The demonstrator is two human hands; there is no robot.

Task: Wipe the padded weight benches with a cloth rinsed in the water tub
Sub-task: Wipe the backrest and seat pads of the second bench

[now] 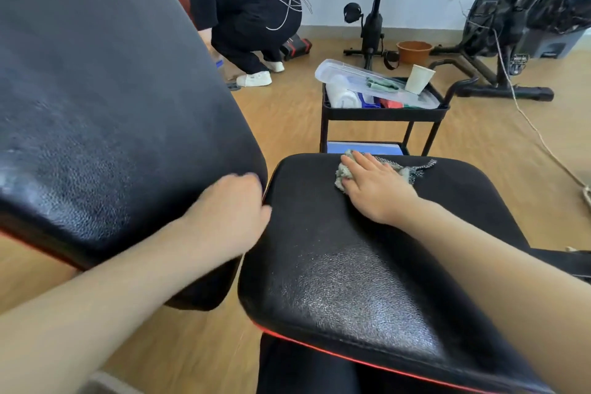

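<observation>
A black padded seat pad [351, 272] with a red edge fills the lower middle; part of its surface glistens. My right hand [372, 187] lies flat on a grey-green cloth [343, 174] near the pad's far edge, fingers straight, pressing it down. The cloth's mesh corner sticks out to the right of the hand. A tilted black back pad [105, 112] rises on the left. My left hand [230, 211] rests against its lower corner, at the gap between the two pads, fingers bent around the edge. An orange tub [414, 51] stands on the floor far back.
A black trolley [383, 112] with a clear tray, a paper cup [419, 78] and supplies stands just beyond the seat pad. Exercise bikes [499, 25] stand at the back right, with a rope along the floor. A person in black [246, 6] crouches at the back left.
</observation>
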